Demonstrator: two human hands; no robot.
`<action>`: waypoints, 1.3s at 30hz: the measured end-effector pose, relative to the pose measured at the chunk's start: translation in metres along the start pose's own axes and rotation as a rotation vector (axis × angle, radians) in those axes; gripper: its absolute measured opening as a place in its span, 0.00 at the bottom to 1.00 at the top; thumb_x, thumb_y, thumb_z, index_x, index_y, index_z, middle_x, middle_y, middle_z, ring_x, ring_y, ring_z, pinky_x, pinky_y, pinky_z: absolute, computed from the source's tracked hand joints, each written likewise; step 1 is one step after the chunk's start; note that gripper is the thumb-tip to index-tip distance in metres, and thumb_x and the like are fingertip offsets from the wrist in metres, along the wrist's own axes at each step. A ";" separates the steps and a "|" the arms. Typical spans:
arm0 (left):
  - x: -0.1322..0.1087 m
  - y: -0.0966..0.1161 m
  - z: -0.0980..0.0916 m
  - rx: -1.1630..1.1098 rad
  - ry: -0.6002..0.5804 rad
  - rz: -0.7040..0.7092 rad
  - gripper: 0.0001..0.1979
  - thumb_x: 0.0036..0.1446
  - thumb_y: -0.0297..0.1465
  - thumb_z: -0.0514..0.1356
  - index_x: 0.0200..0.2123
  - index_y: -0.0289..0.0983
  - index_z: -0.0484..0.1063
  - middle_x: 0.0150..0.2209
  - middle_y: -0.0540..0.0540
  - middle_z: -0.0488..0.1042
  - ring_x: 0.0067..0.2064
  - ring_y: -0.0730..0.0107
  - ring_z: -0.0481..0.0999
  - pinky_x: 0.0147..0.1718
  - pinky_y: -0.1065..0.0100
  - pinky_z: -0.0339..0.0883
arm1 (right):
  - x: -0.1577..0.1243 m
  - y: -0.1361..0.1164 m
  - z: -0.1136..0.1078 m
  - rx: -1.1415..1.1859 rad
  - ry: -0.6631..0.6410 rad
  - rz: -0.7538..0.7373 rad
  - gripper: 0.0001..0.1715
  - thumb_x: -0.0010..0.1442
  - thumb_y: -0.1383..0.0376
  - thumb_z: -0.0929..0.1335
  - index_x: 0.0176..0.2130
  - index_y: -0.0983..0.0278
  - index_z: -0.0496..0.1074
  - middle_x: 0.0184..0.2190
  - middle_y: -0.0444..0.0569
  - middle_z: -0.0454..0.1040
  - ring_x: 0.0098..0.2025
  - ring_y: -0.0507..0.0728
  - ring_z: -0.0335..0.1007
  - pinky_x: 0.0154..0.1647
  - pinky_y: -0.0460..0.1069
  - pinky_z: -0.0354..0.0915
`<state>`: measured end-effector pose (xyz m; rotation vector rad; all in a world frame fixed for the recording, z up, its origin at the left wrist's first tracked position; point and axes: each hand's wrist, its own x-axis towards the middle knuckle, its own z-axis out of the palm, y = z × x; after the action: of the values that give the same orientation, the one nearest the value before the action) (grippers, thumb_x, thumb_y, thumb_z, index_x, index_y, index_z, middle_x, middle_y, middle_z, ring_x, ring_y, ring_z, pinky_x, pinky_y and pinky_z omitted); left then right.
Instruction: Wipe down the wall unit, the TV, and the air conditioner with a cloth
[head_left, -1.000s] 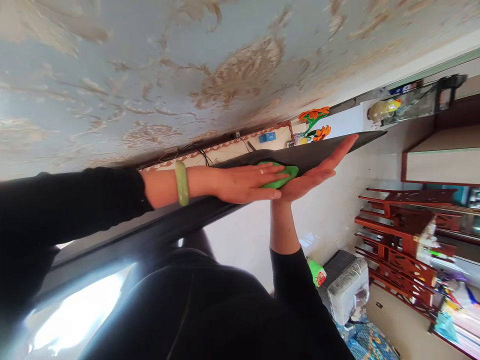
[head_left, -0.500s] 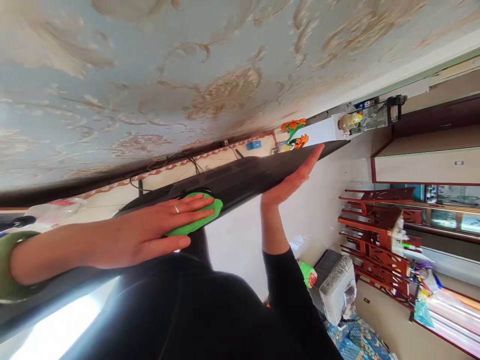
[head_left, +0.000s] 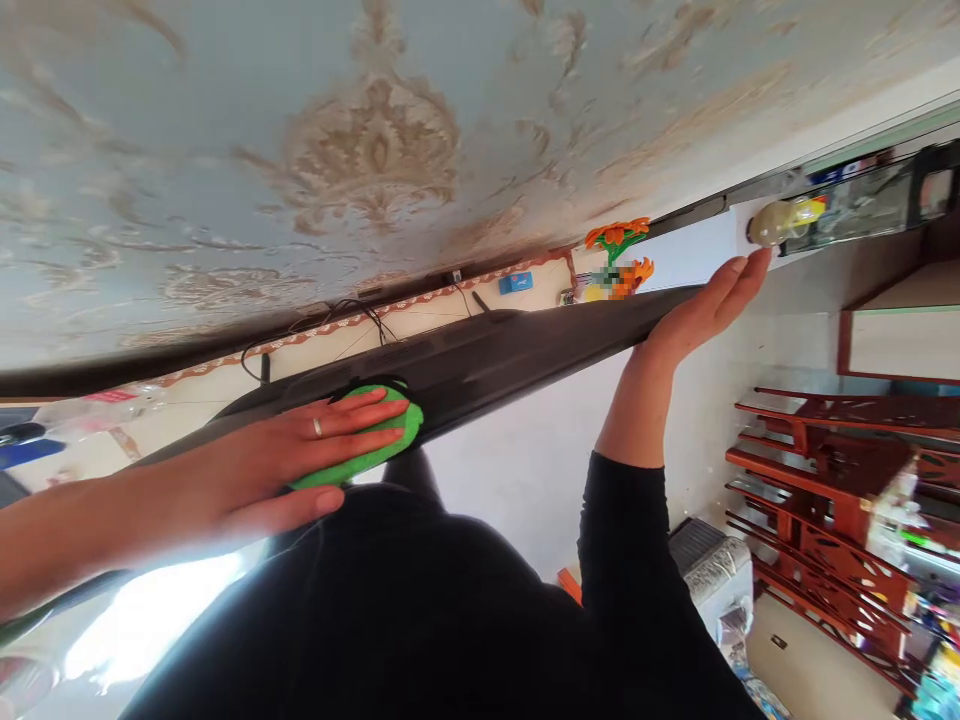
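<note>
Wallpaper [head_left: 375,150] and wooden chairs [head_left: 847,408] suggest a home.

Black panel [head_left: 517,355] as reference. Left hand [head_left: 281,460] flat over green cloth [head_left: 409,425], cloth against panel's left part. Right hand [head_left: 694,318], fingers extended, touching panel's right end. Beyond panel: blue box [head_left: 515,283], orange flowers [head_left: 618,234], patterned wall [head_left: 375,140]. Right of panel: wooden furniture [head_left: 832,480].

A cream tabletop [head_left: 439,308] with a reddish-brown, white-patterned border runs from the left edge to right of centre of the frame. Thin black cables [head_left: 367,310] and a small blue rectangular box [head_left: 515,284] lie on it; clear plastic packaging [head_left: 120,405] sits far left. A long dark panel [head_left: 510,362] hides its lower side.
</note>
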<state>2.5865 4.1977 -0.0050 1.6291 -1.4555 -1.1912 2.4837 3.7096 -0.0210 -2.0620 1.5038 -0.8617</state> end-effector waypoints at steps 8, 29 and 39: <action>0.094 0.009 -0.011 -0.096 -0.074 0.105 0.35 0.75 0.42 0.55 0.79 0.54 0.45 0.80 0.54 0.47 0.82 0.63 0.44 0.82 0.60 0.40 | 0.004 0.036 0.008 0.182 0.031 -0.159 0.35 0.75 0.60 0.47 0.74 0.69 0.53 0.79 0.54 0.50 0.81 0.51 0.44 0.82 0.54 0.39; 0.194 0.018 -0.022 -0.128 -0.138 0.175 0.34 0.76 0.46 0.48 0.79 0.48 0.45 0.81 0.56 0.40 0.82 0.67 0.36 0.81 0.64 0.31 | -0.007 0.031 0.016 0.485 -0.020 -0.228 0.46 0.72 0.56 0.36 0.76 0.66 0.49 0.80 0.53 0.43 0.84 0.58 0.28 0.81 0.65 0.35; 0.152 0.027 -0.021 -0.067 -0.095 0.041 0.34 0.75 0.45 0.52 0.79 0.55 0.44 0.80 0.56 0.45 0.82 0.63 0.42 0.81 0.60 0.38 | -0.006 0.045 0.021 0.345 0.009 -0.289 0.52 0.68 0.53 0.29 0.79 0.62 0.44 0.80 0.49 0.44 0.83 0.55 0.31 0.83 0.65 0.36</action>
<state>2.5911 4.0425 -0.0046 1.5097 -1.4840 -1.2951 2.4670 3.7007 -0.0675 -2.0364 0.9872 -1.1488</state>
